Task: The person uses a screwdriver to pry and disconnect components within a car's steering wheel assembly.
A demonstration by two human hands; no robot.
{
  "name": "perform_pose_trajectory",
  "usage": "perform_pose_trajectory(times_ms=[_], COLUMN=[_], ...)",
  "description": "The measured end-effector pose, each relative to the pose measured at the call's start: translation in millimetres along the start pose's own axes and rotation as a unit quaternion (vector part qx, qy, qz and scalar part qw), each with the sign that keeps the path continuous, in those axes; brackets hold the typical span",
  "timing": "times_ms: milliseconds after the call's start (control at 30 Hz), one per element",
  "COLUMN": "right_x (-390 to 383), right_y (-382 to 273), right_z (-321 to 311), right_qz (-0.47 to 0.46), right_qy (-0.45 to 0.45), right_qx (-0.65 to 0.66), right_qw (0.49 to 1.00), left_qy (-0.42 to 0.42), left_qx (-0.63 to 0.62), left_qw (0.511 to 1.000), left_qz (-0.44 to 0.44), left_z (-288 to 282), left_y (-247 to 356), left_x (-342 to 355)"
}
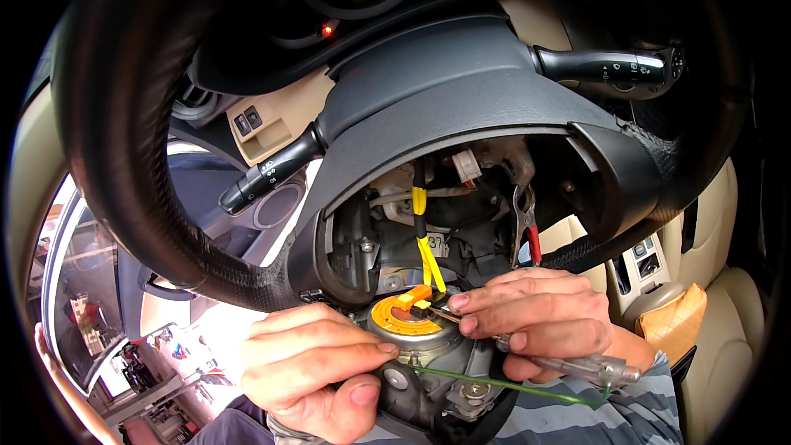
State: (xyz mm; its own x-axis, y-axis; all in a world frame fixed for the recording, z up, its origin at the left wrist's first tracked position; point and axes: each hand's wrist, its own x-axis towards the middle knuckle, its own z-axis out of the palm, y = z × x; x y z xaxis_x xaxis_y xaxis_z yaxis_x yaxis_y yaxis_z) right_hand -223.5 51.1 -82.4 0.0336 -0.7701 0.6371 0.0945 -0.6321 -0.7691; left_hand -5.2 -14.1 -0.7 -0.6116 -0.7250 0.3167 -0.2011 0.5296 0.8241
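Below the opening in the steering wheel lies an airbag module (416, 351) with a round metal body and a yellow ring label (389, 320) on top. Yellow wires (427, 259) run down from the column to an orange connector (414, 296) at its centre. My left hand (317, 367) grips the module's left side, fingers curled and fingertips at its edge. In my right hand (544, 317) is a test light probe (581, 368) with a clear handle, its thin metal tip reaching the connector. Whether the tip touches a contact is too small to tell. A green wire (511, 384) crosses below both hands.
Red-handled pliers (527, 227) hang at the right of the opening, near a white connector (467, 166). The steering wheel rim (124, 132) arches around, with a left stalk (272, 169) and right stalk (606, 67). A red lamp (327, 30) glows on the dash.
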Motion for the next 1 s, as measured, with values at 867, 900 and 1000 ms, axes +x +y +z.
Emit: perform_pose_trajectory(times_ms=[867, 900, 1000], right_x=[-5.2, -9.4, -8.1], right_y=[-32.3, -29.9, -39.9], right_z=[-14.5, -13.7, -8.9], right_qz=[0.311, 0.287, 0.310], right_qy=[0.122, 0.130, 0.168], right_qx=[0.100, 0.128, 0.205], right_qw=[0.937, 0.940, 0.913], left_qy=[-0.009, -0.001, 0.039], left_qx=[0.043, 0.041, 0.041], left_qw=[0.998, 0.999, 0.998], left_qz=[0.042, 0.035, 0.018], left_z=[-2.6, -1.3, 10.3], left_y=[16.4, 20.3, 35.9], left_x=[-7.8, -8.0, -6.9])
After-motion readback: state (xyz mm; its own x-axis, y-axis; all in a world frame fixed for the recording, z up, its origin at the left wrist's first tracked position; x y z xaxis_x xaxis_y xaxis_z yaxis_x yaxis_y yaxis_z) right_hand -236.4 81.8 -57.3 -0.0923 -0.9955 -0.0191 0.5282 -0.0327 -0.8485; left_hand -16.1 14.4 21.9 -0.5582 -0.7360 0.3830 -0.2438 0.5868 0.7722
